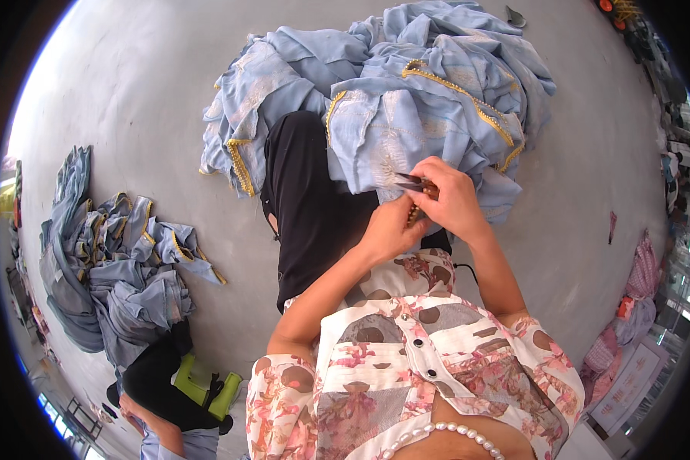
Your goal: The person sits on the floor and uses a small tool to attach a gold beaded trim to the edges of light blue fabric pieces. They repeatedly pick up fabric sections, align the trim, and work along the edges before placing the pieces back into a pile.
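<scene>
A large heap of light blue cloth (402, 115) with pale woven patterns and yellow beaded trim (466, 92) lies before me, partly over my lap. In my right hand (454, 198) are dark-bladed thread snips (409, 183), their tips pointing left over a pale patterned patch of the cloth. My left hand (388, 230) is just below, touching my right fingers, and pinches an edge of the cloth with yellow beaded trim (413, 215). The fingers hide most of the snips' handle and part of that edge.
At lower left sits a co-worker, with a hand (155, 422) near a black-clothed knee and a green plastic stool (192, 382) alongside. Another heap of blue cloth (132, 282) lies there on the grey floor (236, 322). Pink bundles (641, 270) line the right side.
</scene>
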Demonstrator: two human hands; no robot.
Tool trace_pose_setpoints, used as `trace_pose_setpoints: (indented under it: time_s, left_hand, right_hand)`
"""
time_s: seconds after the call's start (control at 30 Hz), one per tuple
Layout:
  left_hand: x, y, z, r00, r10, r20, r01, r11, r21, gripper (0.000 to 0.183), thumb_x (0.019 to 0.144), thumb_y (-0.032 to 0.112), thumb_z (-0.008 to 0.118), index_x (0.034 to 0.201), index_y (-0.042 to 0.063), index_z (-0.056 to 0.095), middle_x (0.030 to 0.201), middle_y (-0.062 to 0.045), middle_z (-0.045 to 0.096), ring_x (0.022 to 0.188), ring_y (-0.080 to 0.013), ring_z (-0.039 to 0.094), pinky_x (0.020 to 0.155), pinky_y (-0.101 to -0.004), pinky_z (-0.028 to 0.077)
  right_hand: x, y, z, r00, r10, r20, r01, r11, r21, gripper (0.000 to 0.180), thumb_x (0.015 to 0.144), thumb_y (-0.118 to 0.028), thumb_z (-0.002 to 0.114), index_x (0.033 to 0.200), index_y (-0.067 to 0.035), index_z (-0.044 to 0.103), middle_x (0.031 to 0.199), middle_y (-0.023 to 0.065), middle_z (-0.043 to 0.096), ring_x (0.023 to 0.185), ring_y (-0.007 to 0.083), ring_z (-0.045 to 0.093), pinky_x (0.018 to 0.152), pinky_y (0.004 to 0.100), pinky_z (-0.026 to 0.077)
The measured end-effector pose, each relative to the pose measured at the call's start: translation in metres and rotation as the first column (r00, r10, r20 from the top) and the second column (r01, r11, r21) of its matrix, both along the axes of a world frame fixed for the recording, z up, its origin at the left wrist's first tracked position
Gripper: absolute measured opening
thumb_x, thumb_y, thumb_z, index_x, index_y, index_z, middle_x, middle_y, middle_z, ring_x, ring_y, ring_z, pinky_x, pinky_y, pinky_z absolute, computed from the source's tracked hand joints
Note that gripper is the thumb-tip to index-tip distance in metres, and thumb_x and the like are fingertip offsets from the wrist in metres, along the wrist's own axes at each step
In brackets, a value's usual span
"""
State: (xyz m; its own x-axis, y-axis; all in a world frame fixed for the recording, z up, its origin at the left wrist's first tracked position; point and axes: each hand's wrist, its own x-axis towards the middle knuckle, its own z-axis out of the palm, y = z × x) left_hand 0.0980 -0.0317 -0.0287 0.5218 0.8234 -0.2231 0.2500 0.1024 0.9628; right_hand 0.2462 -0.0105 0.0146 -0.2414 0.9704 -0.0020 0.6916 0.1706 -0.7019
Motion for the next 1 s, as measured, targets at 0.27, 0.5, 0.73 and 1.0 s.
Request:
trace_pose_setpoints:
  time_s: [0.27,0.5,0.73,1.0]
  left_hand:
    - [-0.024,0.001,-0.026,0.806,0.586,0.084,-0.588,0.808,0.003,0.017,0.085,0.013,0.066,0.094,0.000,0.063,0.079,-0.001,0.058,0.074,-0.0072,0.053,0.061,-0.0232,0.043]
    - [-0.028,0.041,-0.069,0.622,0.768,0.155,-0.782,0.621,0.058,0.028,0.083,0.018,0.063,0.107,0.002,0.061,0.097,-0.009,0.059,0.086,-0.0169,0.057,0.073,-0.0282,0.044]
    - [-0.023,0.132,-0.058,0.758,0.603,-0.247,-0.624,0.781,-0.009,0.037,0.083,0.036,0.068,0.086,0.000,0.068,0.067,0.001,0.061,0.064,-0.0085,0.054,0.062,-0.0245,0.044]
    - [-0.019,0.107,-0.030,0.821,0.505,0.266,-0.568,0.772,0.286,0.015,0.082,0.001,0.064,0.097,0.000,0.065,0.087,-0.003,0.067,0.079,-0.0083,0.060,0.071,-0.0224,0.046]
  right_hand:
    - [0.044,0.014,-0.003,0.605,-0.501,-0.619,0.247,0.857,-0.452,0.009,0.088,-0.013,0.062,0.086,-0.005,0.058,0.064,-0.0044,0.051,0.051,0.0021,0.042,0.045,0.0174,0.031]
    - [0.064,0.008,-0.019,0.499,-0.548,-0.672,0.159,0.820,-0.550,0.012,0.088,-0.015,0.062,0.086,-0.005,0.057,0.066,-0.0042,0.050,0.050,0.0030,0.041,0.045,0.0178,0.029]
    - [0.062,-0.024,-0.029,0.858,-0.276,-0.434,0.000,0.844,-0.537,0.011,0.087,-0.012,0.064,0.087,-0.002,0.058,0.071,-0.0038,0.053,0.059,0.0021,0.045,0.052,0.0180,0.036]
    - [0.046,-0.016,-0.009,0.910,-0.271,-0.315,0.230,0.960,-0.161,0.014,0.079,-0.004,0.070,0.090,-0.001,0.062,0.074,-0.0022,0.061,0.057,0.0012,0.043,0.051,0.0180,0.036]
